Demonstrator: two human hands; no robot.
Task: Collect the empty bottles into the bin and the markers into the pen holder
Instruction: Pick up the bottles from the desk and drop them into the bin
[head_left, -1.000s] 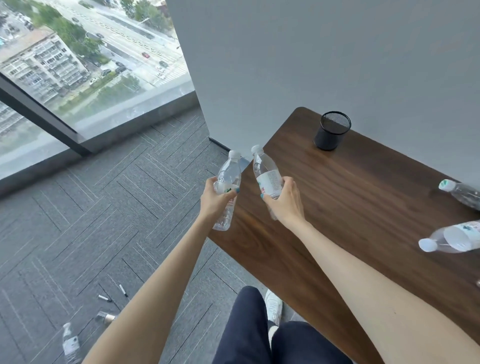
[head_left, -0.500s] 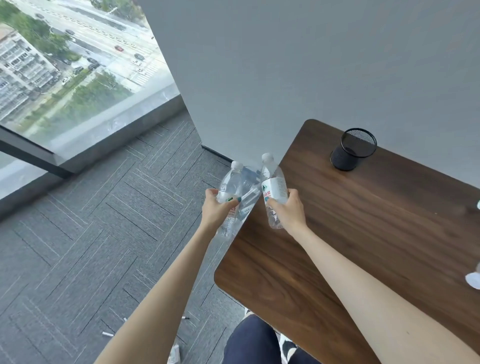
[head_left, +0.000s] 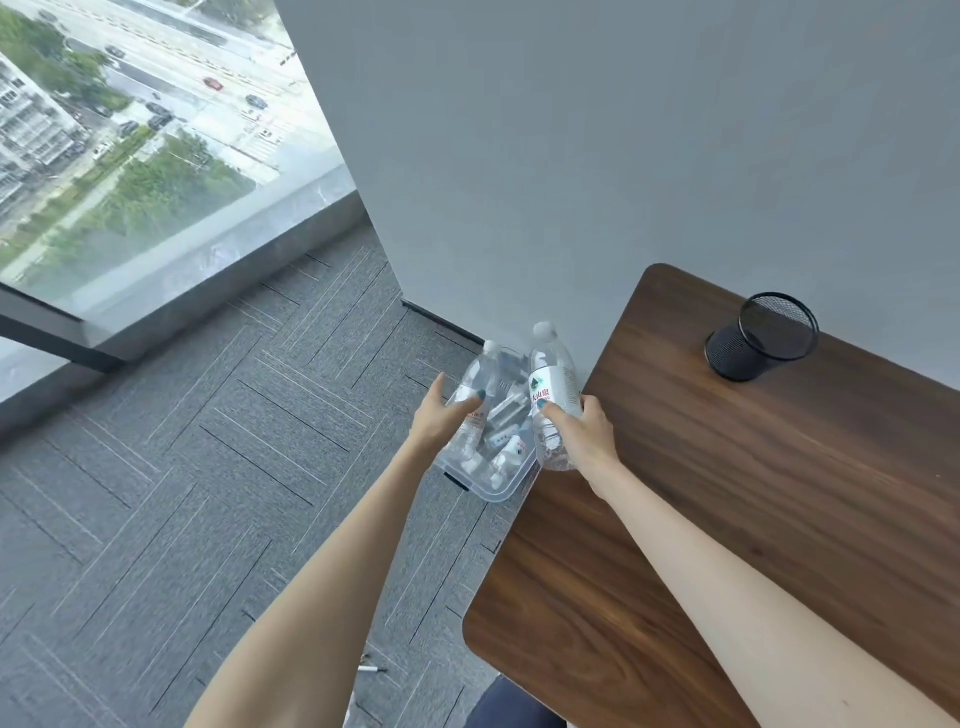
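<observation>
Over a clear plastic bin (head_left: 500, 497) on the floor beside the table, I hold two empty clear bottles. My left hand (head_left: 438, 417) has its thumb and fingers spread straight; one fingertip lies across the left bottle (head_left: 478, 378), which stands upright above the bin. My right hand (head_left: 583, 434) grips the right bottle (head_left: 554, 383), white-capped with a green and red label, at the table's corner. Several bottles lie inside the bin. The black mesh pen holder (head_left: 761, 336) stands on the table near the wall. A marker (head_left: 372, 670) lies on the carpet.
The dark wooden table (head_left: 753, 519) fills the right side, against a grey wall. Grey carpet covers the floor to the left, up to a floor-level window. My knee shows at the bottom edge.
Both hands moved forward with the bottles until they hang over the bin. My left hand's fingers have straightened off its bottle. The view swung right, so the bin is now seen.
</observation>
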